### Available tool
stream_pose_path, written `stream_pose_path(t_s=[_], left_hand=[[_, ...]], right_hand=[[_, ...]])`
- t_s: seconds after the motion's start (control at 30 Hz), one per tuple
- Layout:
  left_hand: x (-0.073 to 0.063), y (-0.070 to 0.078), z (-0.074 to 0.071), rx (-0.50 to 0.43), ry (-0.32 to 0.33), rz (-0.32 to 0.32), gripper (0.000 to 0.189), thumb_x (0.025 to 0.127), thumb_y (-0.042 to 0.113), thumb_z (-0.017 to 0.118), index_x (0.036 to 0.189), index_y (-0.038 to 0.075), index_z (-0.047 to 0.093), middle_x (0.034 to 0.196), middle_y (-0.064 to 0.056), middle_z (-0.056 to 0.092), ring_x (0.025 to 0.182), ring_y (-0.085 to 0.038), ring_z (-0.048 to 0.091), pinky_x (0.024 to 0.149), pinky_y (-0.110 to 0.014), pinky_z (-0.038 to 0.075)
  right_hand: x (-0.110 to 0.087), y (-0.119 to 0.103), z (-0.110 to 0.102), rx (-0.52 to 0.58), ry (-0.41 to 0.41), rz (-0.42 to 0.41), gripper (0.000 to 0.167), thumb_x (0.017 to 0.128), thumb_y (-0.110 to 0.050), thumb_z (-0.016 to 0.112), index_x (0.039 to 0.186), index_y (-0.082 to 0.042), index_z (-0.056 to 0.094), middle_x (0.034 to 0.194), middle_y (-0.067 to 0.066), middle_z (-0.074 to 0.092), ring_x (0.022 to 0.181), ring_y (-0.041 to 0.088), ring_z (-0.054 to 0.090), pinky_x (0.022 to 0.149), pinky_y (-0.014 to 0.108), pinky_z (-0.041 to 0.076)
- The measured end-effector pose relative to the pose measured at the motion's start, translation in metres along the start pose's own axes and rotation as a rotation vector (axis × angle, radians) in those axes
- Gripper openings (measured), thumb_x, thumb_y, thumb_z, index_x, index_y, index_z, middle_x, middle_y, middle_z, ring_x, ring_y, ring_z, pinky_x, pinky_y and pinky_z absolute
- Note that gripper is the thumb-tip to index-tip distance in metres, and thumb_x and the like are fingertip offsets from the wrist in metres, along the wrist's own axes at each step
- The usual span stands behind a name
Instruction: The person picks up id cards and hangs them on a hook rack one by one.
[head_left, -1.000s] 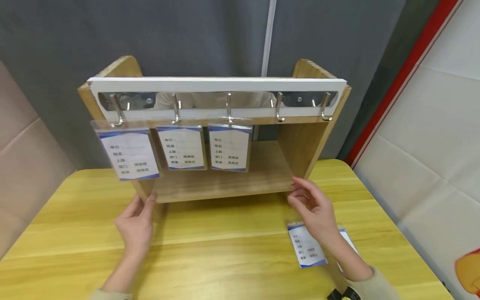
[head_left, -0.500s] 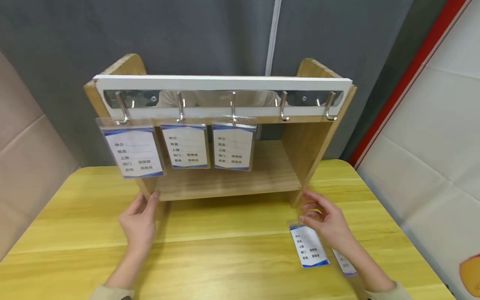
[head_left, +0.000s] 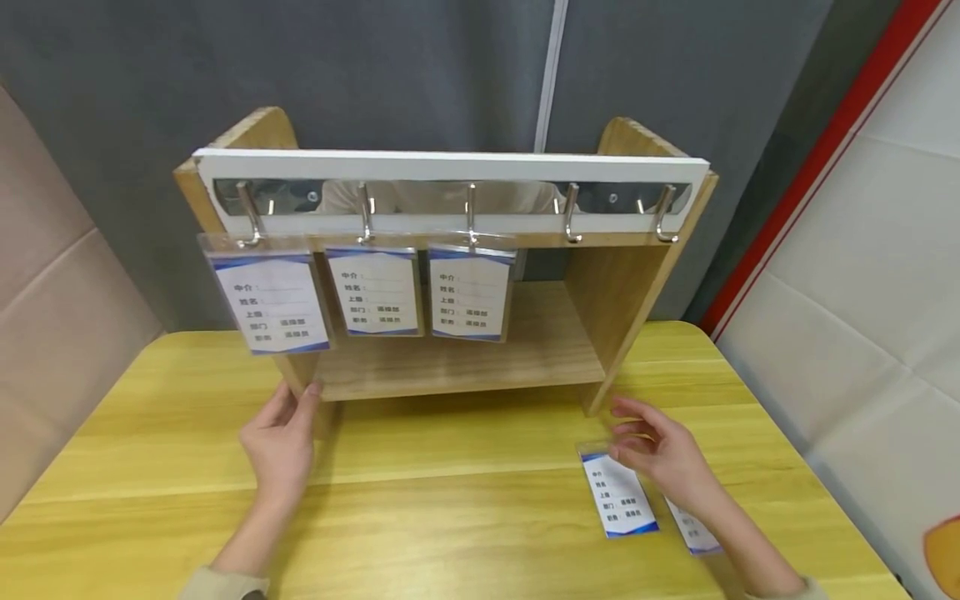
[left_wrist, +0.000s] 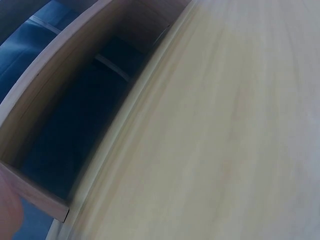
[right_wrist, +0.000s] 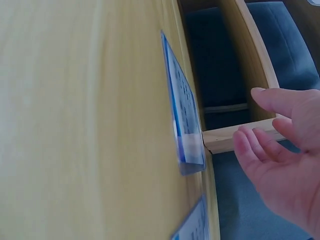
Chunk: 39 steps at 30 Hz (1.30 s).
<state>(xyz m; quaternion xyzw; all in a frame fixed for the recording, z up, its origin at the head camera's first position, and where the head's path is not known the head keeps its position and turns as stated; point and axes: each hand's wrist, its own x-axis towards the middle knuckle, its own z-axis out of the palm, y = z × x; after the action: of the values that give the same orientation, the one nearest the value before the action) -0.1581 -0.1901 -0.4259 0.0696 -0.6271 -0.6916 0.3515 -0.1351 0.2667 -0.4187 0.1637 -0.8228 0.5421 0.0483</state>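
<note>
A wooden shelf (head_left: 461, 379) with a white hook rail (head_left: 450, 160) stands on the table. My left hand (head_left: 281, 446) grips the foot of its left side panel, thumb on the inner side; the left wrist view shows only a bit of a finger at the lower left. Just off the right panel's foot is my right hand (head_left: 663, 454), fingers loosely bent and holding nothing, also seen in the right wrist view. Clear-sleeved name badges hang from the three left hooks: a left badge (head_left: 272, 304), a middle badge (head_left: 375, 292) and a right badge (head_left: 469, 293).
Two more badges lie on the table below my right hand: a nearer-to-centre badge (head_left: 618, 496) and a second badge (head_left: 692, 525) partly under the forearm. Two right-hand hooks (head_left: 572, 215) carry nothing. A grey curtain (head_left: 420, 67) backs the table (head_left: 450, 517); a white panel stands right.
My right hand has drawn away from the shelf's lower right edge, moving right and down. The left hand keeps its hold on the left panel. The whole head view has shifted slightly.
</note>
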Motion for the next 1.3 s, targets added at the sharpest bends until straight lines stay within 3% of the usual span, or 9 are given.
stream_pose_path(t_s=[0.07, 0.37, 0.67, 0.97, 1.13, 1.3], left_hand=[[0.0, 0.0, 0.0, -0.002, 0.001, 0.003, 0.033, 0.092, -0.006, 0.072, 0.124, -0.001, 0.069, 0.119, -0.016, 0.067, 0.097, 0.0, 0.071, 0.09, -0.021, 0.058], [0.0, -0.001, 0.001, -0.014, 0.006, 0.024, 0.032, 0.092, -0.007, 0.072, 0.123, -0.002, 0.069, 0.114, -0.008, 0.071, 0.096, -0.001, 0.072, 0.088, -0.021, 0.059], [-0.001, -0.001, 0.0, 0.005, 0.01, -0.005, 0.032, 0.092, -0.005, 0.072, 0.124, -0.002, 0.068, 0.118, -0.012, 0.069, 0.097, -0.001, 0.072, 0.089, -0.021, 0.059], [-0.001, -0.001, 0.0, 0.027, 0.008, 0.007, 0.032, 0.093, -0.004, 0.071, 0.125, -0.002, 0.068, 0.117, -0.008, 0.07, 0.098, 0.001, 0.071, 0.09, -0.021, 0.058], [-0.001, -0.001, 0.0, 0.029, 0.013, 0.002, 0.032, 0.093, -0.004, 0.072, 0.125, -0.002, 0.068, 0.116, -0.003, 0.071, 0.097, 0.002, 0.071, 0.09, -0.02, 0.058], [-0.001, -0.001, -0.001, 0.024, 0.011, 0.004, 0.032, 0.093, -0.004, 0.071, 0.124, -0.001, 0.069, 0.116, -0.006, 0.07, 0.098, 0.0, 0.071, 0.09, -0.02, 0.058]], right_hand=[[-0.001, 0.0, -0.001, -0.025, -0.011, 0.027, 0.064, 0.085, 0.014, 0.075, 0.143, 0.009, 0.049, 0.13, 0.031, 0.057, 0.106, 0.026, 0.066, 0.089, 0.02, 0.061], [-0.003, 0.002, -0.005, -0.058, -0.024, 0.08, 0.067, 0.085, 0.013, 0.075, 0.146, 0.007, 0.047, 0.132, 0.028, 0.058, 0.108, 0.031, 0.065, 0.09, 0.019, 0.06], [-0.003, 0.004, -0.012, -0.107, -0.051, 0.136, 0.066, 0.086, 0.011, 0.075, 0.146, 0.007, 0.047, 0.133, 0.027, 0.059, 0.111, 0.037, 0.064, 0.09, 0.022, 0.061], [-0.001, 0.009, -0.016, -0.223, -0.086, 0.193, 0.063, 0.084, 0.006, 0.079, 0.141, 0.009, 0.053, 0.122, 0.021, 0.066, 0.104, 0.03, 0.066, 0.087, 0.026, 0.062], [-0.001, 0.009, -0.018, -0.256, -0.105, 0.213, 0.06, 0.083, 0.002, 0.082, 0.137, 0.009, 0.056, 0.122, 0.019, 0.067, 0.102, 0.027, 0.065, 0.085, 0.028, 0.062], [0.001, 0.01, -0.018, -0.315, -0.119, 0.234, 0.055, 0.083, -0.002, 0.085, 0.132, 0.007, 0.062, 0.123, 0.017, 0.069, 0.101, 0.024, 0.064, 0.084, 0.026, 0.061]])
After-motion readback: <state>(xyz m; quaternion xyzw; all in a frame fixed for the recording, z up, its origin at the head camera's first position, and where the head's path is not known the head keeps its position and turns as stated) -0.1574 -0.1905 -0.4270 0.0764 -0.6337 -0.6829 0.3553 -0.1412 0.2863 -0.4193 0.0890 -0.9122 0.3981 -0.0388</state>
